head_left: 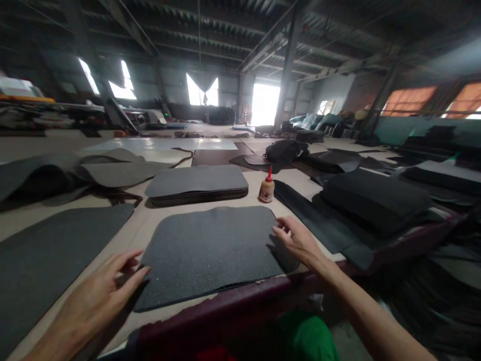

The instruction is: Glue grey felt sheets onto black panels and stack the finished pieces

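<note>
The grey mat (pixel 210 250) is a flat, coarse, speckled sheet with rounded corners. Whether it is one layer or several is hard to make out. It lies between the hands: the left hand (pixel 97 296), fingers spread, touches its left edge, and the right hand (pixel 296 238), fingers loosely open, rests on its right edge

A long pale table (pixel 143 220) ran toward a bright doorway (pixel 265 103) at twelve o'clock. Triangular windows (pixel 203 93) glowed at eleven, orange panes (pixel 409 100) at two; dark roof trusses (pixel 225 30) overhead, perhaps steel.
</note>
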The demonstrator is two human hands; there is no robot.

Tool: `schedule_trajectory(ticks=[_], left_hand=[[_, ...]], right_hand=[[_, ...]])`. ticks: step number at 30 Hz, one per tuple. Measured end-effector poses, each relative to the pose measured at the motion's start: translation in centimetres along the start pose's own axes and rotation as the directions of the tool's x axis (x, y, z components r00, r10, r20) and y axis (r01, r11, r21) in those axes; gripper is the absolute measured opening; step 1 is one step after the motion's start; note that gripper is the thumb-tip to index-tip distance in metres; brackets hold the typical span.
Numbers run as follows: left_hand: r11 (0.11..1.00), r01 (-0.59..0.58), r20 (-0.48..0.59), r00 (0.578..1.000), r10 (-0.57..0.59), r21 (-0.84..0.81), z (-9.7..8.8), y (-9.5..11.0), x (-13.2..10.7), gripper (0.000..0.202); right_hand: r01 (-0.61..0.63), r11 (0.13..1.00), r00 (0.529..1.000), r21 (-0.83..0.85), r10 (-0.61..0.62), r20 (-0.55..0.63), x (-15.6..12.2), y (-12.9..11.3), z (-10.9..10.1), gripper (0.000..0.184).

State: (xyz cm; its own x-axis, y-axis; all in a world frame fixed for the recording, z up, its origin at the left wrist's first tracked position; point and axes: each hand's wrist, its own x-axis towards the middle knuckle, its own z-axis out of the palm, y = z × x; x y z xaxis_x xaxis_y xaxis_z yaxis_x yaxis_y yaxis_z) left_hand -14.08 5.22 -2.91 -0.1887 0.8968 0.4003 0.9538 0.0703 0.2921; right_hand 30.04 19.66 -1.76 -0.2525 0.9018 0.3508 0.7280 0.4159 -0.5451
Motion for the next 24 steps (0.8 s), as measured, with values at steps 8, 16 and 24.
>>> schedule_trajectory(ticks=[8,16,24], left_hand=[[0.874,-0.485,0.001,0.874,0.486,0.02,6.2,5.0,-0.2,0.04],[0.876,-0.469,0.021,0.883,0.47,0.112,6.6,4.7,-0.4,0.048],[0.908,-0.413,0.055,0.91,0.41,0.065,7.0,4.5,-0.5,0.051]], right_hand=[[0.482,0.855,0.782,0.191,-0.518,0.346,-0.5,-10.2,7.3,0.084],[0.259,0.955,0.895,-0.144,-0.182,0.407,1.4,-8.0,9.2,0.101],[-0.015,0.901,0.949,-0.434,0.149,0.277,0.8,-0.3,5.4,0.103]])
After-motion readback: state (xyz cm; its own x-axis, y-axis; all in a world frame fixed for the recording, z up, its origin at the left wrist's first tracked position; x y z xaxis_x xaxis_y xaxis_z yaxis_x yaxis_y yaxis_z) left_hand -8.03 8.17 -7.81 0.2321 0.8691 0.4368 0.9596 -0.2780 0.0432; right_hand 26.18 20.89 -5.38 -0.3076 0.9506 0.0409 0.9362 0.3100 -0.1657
